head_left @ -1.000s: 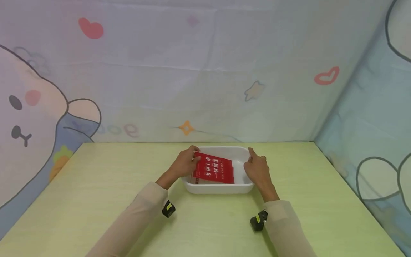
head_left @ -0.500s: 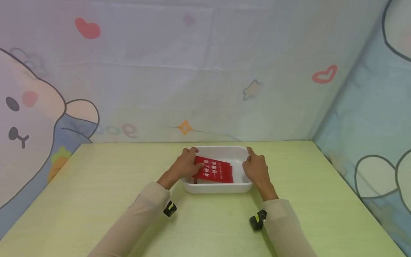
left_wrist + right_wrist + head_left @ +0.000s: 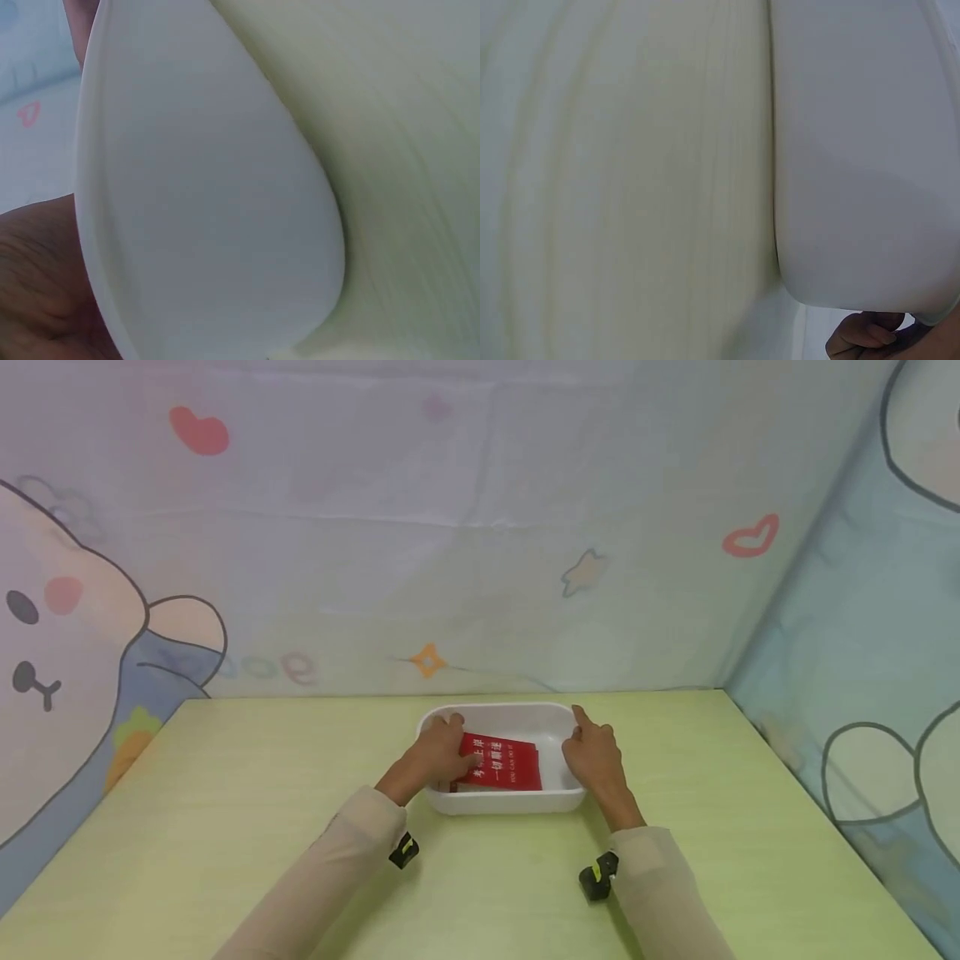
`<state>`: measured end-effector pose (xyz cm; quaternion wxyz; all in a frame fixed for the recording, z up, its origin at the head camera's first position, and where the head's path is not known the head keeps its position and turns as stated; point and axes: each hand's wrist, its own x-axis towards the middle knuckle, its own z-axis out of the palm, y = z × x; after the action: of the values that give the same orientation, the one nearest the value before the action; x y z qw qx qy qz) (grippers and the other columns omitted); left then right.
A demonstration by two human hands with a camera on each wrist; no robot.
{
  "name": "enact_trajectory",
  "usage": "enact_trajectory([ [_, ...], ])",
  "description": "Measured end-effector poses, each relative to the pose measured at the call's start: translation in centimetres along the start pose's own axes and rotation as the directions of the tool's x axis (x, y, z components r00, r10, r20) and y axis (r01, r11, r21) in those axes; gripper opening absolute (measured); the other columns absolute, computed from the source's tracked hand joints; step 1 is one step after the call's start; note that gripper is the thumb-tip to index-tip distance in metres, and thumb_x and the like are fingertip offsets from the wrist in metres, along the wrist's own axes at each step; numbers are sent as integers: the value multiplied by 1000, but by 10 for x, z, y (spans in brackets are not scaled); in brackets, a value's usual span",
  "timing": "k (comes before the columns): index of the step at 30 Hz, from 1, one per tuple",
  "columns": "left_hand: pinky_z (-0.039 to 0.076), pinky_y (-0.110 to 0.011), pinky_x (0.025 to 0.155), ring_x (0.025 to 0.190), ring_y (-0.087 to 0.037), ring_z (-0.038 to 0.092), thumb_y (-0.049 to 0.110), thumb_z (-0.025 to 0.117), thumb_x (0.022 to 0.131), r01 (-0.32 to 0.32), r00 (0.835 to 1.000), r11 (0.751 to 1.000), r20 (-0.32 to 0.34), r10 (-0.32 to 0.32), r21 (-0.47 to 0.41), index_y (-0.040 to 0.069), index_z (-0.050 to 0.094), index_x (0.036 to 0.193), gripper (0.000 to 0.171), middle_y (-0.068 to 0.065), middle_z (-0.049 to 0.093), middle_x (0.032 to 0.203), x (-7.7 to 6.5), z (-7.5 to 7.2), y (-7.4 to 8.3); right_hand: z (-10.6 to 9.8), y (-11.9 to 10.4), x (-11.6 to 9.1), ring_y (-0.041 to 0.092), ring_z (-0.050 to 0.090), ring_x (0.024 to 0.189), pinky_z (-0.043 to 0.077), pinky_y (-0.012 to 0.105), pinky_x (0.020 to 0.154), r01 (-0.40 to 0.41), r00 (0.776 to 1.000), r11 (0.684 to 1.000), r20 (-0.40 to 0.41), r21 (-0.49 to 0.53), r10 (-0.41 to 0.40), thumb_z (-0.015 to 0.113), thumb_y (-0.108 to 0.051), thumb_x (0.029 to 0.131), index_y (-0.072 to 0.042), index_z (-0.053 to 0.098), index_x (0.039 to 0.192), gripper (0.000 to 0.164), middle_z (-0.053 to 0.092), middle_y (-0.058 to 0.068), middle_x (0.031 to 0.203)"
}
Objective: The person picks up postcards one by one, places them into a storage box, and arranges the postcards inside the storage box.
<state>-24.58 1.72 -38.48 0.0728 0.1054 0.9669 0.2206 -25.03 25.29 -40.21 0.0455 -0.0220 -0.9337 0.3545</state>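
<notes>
A white plastic tray [image 3: 510,802] sits near the table's back edge. Inside it, toward the left, lies a red booklet [image 3: 510,764] with white characters, with a second red edge and a pale printed item partly showing beneath. My left hand [image 3: 437,753] reaches over the left rim and holds the booklet's left end, thumb on its cover; the fingertips are partly hidden. My right hand [image 3: 596,758] grips the tray's right rim, index finger extended along the far corner. In the right wrist view, curled fingers [image 3: 862,335] show beside the tray wall.
The pale green table [image 3: 225,810] extends to both sides and in front of the tray. A printed cloth backdrop [image 3: 480,527] rises right behind the table. Small black devices [image 3: 596,878] are worn at both wrists.
My left hand has moved slightly right and inward over the tray, and the red booklet has gone lower and flatter inside. The right hand stays on the rim; the head view shifts slightly.
</notes>
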Motion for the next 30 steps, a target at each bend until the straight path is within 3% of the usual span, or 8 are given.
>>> enact_trajectory([
  [15,49,-38,86,92,-25,50,33,64,96,2,999,985,-54,8,173,-4,48,129,52,-19,50,116,1,16,5,-3,-1,-3,44,53,109,49,58,89,-2,1000,1000,-1,4,2,27,-18,102,-8,30,156,54,49,36,136],
  [23,52,-43,88,99,-30,58,30,62,98,18,999,968,-45,-7,251,2,53,134,47,-18,52,124,-3,19,10,-3,-1,-4,43,54,109,49,59,90,-1,1000,1000,-1,8,1,28,-18,103,-8,30,156,54,48,36,136],
  [30,53,-47,88,105,-36,59,29,60,99,37,998,960,-49,-25,277,6,60,128,38,-18,54,125,-6,18,13,-4,-1,-4,44,55,107,50,59,89,0,1000,1000,-5,2,0,28,-18,102,-8,31,156,54,49,36,134],
])
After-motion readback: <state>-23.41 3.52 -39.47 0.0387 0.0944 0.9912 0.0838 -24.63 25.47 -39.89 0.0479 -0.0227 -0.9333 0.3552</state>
